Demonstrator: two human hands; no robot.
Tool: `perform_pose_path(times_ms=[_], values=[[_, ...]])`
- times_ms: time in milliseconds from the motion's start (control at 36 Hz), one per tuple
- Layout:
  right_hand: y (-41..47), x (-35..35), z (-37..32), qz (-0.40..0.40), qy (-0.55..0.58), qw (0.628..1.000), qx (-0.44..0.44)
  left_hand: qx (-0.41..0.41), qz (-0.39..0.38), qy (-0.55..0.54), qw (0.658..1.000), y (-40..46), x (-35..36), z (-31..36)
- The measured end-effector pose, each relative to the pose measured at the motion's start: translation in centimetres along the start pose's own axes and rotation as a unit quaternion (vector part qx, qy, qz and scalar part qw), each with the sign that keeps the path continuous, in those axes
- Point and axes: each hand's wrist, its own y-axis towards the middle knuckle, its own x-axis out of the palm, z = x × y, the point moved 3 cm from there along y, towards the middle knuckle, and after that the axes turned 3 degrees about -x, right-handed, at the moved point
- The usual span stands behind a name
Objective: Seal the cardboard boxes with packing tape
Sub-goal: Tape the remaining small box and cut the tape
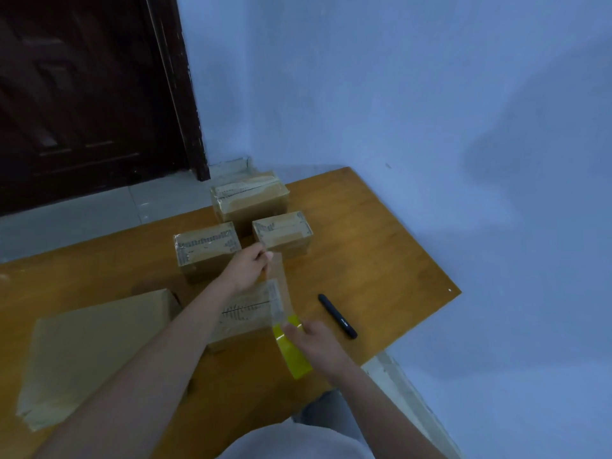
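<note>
A small cardboard box (243,311) with black marks on its top sits on the wooden table (364,246) in front of me. My right hand (314,341) grips a yellow roll of packing tape (291,349) at the box's near right corner. A clear strip of tape (276,286) runs from the roll up over the box's right side. My left hand (250,268) pinches the strip's far end, past the box's far edge. Three taped boxes stand beyond: one at the left (205,251), one at the right (283,233), one further back (250,198).
A black pen-like tool (337,315) lies on the table right of the box. A stack of flat cardboard sheets (92,352) lies at the near left. The table's right edge drops to the floor by a blue wall; a dark door stands at the back left.
</note>
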Motion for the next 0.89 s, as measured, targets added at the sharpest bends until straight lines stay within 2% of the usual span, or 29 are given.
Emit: perform_pose_path(times_ms=[83, 167, 361, 583, 778, 889], values=[[0.1, 0.4, 0.9, -0.001, -0.004, 1.0, 0.007, -0.005, -0.01, -0.026, 1.0, 0.3, 0.9, -0.6], [0.1, 0.4, 1.3, 0.022, -0.009, 1.0, 0.008, -0.007, -0.006, -0.004, 1.0, 0.6, 1.5, -1.3], [0.4, 0.4, 1.6, 0.035, 0.001, 0.999, 0.019, 0.003, 0.062, -0.016, 0.998, 0.9, 2.4, -3.8], [0.5, -0.2, 2.5, 0.064, -0.01, 0.998, 0.026, -0.01, 0.106, 0.081, 0.991, 1.2, 3.0, -4.3], [1.1, 0.8, 2.5, 0.035, 0.028, 0.998, 0.044, -0.045, 0.098, 0.039, 0.993, 1.8, 2.9, -4.5], [1.5, 1.0, 2.9, 0.032, -0.004, 0.998, 0.058, -0.058, 0.086, 0.039, 0.994, 2.1, 3.0, -4.6]])
